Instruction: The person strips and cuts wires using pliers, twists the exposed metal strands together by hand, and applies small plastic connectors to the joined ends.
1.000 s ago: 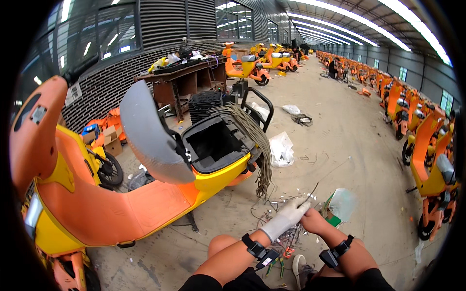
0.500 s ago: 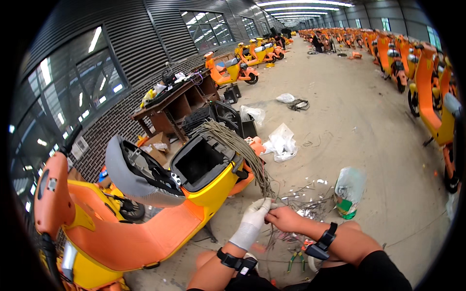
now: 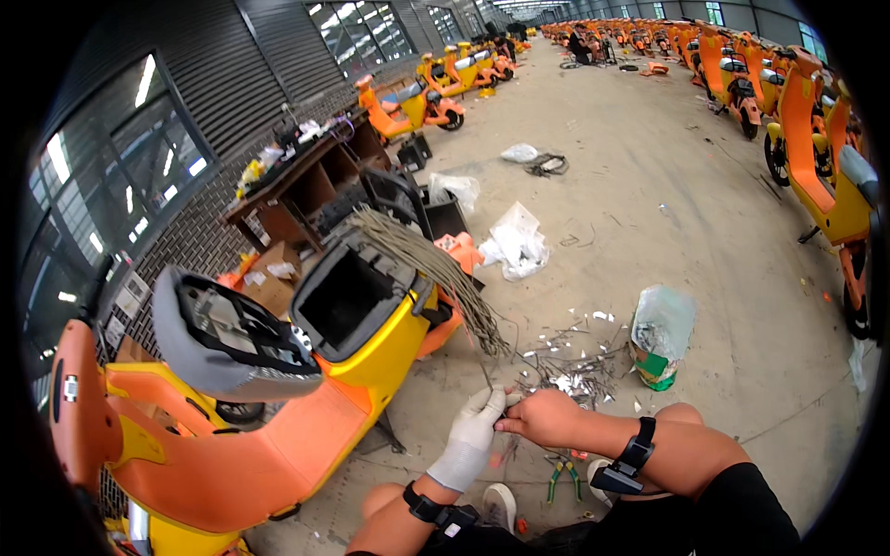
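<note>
My left hand, in a white glove, and my bare right hand meet low in the middle and pinch the same thin strand, likely a cable tie, from the grey bundle of ties. That bundle drapes over the rear rim of an orange and yellow scooter at my left. The scooter's grey seat is tipped up, and the black storage well lies open. Both wrists carry black bands.
Cut tie ends litter the floor beside a bag-lined bucket. Green-handled pliers lie by my shoe. A cluttered workbench stands along the wall, white bags lie beyond, and rows of orange scooters stand at right.
The view has swung left and down. My hands have come together near the hanging end of the bundle, the bare right hand now closed against the gloved left.
</note>
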A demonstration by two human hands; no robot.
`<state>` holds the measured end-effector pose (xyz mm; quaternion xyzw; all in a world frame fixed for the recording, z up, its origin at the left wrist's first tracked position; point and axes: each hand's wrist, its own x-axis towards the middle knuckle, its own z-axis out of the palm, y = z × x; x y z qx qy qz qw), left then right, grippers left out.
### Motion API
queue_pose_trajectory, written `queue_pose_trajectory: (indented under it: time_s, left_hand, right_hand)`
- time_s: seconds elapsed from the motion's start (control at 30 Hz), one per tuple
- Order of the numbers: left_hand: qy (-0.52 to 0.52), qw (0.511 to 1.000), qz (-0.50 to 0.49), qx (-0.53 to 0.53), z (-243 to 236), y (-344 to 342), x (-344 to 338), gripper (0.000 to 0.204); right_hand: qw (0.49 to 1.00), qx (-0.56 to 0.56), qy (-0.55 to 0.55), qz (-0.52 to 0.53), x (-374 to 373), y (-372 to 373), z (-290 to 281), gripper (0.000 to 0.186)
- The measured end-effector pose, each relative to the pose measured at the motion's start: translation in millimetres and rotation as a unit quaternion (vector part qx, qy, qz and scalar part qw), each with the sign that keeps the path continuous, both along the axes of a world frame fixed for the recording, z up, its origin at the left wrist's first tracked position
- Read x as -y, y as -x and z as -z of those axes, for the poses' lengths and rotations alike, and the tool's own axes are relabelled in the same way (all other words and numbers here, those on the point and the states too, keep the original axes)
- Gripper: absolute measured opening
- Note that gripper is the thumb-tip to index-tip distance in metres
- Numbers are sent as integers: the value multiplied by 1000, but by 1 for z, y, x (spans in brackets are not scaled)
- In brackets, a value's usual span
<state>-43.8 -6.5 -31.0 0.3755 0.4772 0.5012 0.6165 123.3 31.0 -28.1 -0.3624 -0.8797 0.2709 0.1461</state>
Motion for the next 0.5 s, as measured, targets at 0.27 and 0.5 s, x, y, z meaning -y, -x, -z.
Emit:
queue_pose_trajectory:
  time_s: [0.27,0.5]
  left_hand:
    - [41,995,86,-29,13,2,-17,33]
    - [14,992,108,67,32,10,-33,32]
  right_hand:
    - [993,0,116,10,-3,-10,2,44]
    - [964,-15,266,11,-20,-7,0,32]
